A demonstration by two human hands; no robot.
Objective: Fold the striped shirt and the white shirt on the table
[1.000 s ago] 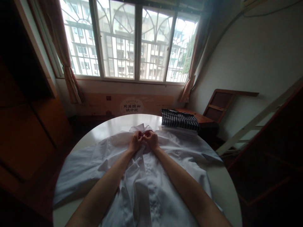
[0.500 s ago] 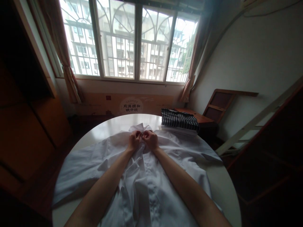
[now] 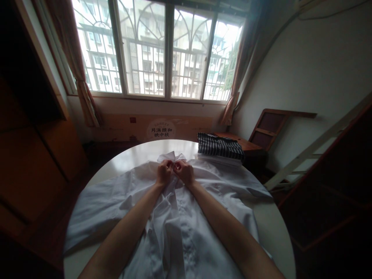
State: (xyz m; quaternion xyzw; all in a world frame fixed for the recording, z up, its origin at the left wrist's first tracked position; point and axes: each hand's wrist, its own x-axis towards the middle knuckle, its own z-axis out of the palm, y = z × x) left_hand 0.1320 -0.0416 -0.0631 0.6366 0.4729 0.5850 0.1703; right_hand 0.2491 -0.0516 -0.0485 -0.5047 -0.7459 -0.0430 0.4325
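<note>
A white long-sleeved shirt [image 3: 171, 232] lies front side up across a round white table [image 3: 279, 228], its sleeves spread to both sides and its collar at the far end. Just below the collar, my left hand [image 3: 164, 171] pinches the left edge of the shirt's front. Close beside it, my right hand [image 3: 185, 172] is closed on the other front edge, with the fingertips of both hands nearly meeting. The fingers cover whatever small part, such as a button, lies between them. Creases run down the front from the hands.
Folded clothes, a black and white striped garment [image 3: 221, 146] on top of white cloth, sit at the table's far right edge. Behind stand a wooden desk [image 3: 250, 143] and a wooden chair [image 3: 266, 126]. A ladder [image 3: 308, 155] leans at the right, and barred windows [image 3: 145, 50] face me.
Both hands stay at the collar and shift only slightly, the right fingers curling a little closer to the left ones. The shirt lies as before.
</note>
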